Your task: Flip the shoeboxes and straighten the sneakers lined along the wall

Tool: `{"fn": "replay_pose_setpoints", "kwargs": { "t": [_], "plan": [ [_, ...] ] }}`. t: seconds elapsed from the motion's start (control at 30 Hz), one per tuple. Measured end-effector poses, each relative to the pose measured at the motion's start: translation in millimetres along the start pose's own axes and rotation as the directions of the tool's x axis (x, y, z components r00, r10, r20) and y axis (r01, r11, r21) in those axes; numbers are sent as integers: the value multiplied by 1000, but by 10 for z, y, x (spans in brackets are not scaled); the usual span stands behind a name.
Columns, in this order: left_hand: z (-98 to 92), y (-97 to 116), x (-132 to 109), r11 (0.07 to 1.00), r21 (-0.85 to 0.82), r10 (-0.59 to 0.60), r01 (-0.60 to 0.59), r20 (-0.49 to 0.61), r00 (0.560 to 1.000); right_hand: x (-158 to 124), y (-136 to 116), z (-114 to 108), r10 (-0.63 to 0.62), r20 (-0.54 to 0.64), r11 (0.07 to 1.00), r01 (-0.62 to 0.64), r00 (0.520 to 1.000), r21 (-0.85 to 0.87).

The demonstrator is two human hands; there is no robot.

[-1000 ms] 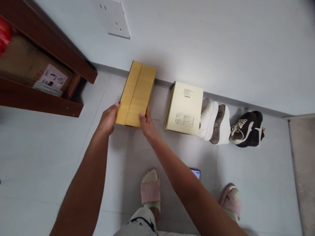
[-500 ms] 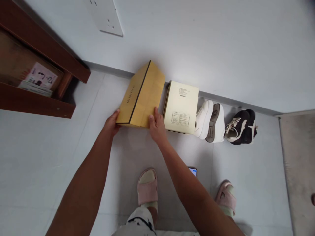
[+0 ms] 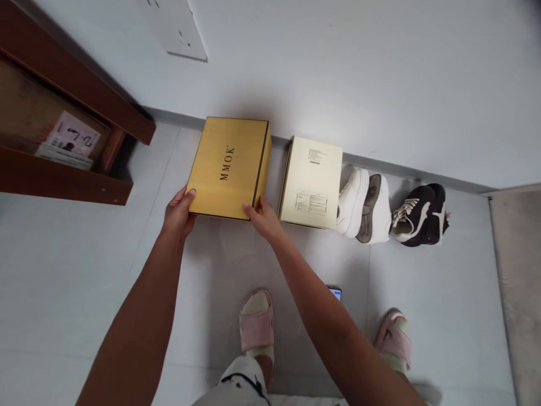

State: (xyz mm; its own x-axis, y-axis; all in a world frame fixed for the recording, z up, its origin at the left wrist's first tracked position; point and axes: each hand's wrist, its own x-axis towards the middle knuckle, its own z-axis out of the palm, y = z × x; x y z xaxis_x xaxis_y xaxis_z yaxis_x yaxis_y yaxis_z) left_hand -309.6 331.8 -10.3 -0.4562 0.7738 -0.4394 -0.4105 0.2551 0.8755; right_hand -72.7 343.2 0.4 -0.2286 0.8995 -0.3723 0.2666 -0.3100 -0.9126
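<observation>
A golden-yellow box (image 3: 228, 167) printed "MMOK" rests on the floor tiles near the skirting, its long dark seam along the right side. My left hand (image 3: 180, 211) grips its lower left edge. My right hand (image 3: 262, 219) holds its lower right corner, fingers against the front face. Just right of the box stands a cream box (image 3: 310, 183) with printed labels on top, a narrow gap between them. Neither hand touches the cream box.
Beyond the cream box stand white sneakers (image 3: 362, 206) and black-and-white sneakers (image 3: 418, 215). A dark wooden shelf (image 3: 63, 101) holding a cardboard parcel juts in at upper left. A phone (image 3: 335, 293) lies between my pink slippers (image 3: 256, 321). A wall socket plate (image 3: 173, 28) is above.
The yellow box has swung from a tilted angle to nearly square with the wall, its printed face now fully visible. It has shifted left, away from the cream box, with both hands still on it.
</observation>
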Motion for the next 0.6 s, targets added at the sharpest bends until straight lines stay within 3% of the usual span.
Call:
{"fn": "replay_pose_setpoints", "kwargs": {
  "t": [0.23, 0.43, 0.53, 0.6],
  "plan": [
    [26, -83, 39, 999, 21, 42, -42, -23, 999, 163, 175, 72, 78, 36, 981, -83, 996, 177],
    [37, -139, 125, 993, 92, 72, -70, -19, 997, 244, 284, 120, 80, 81, 975, -95, 994, 203],
    [42, -164, 126, 975, 212, 93, -73, -86, 992, 123, 287, -30, 73, 66, 987, -81, 995, 137],
    [70, -138, 51, 922, 374, 183, -104, -183, 966, -33, 259, -277, 45, 0, 995, -45, 999, 91]
  ]
}}
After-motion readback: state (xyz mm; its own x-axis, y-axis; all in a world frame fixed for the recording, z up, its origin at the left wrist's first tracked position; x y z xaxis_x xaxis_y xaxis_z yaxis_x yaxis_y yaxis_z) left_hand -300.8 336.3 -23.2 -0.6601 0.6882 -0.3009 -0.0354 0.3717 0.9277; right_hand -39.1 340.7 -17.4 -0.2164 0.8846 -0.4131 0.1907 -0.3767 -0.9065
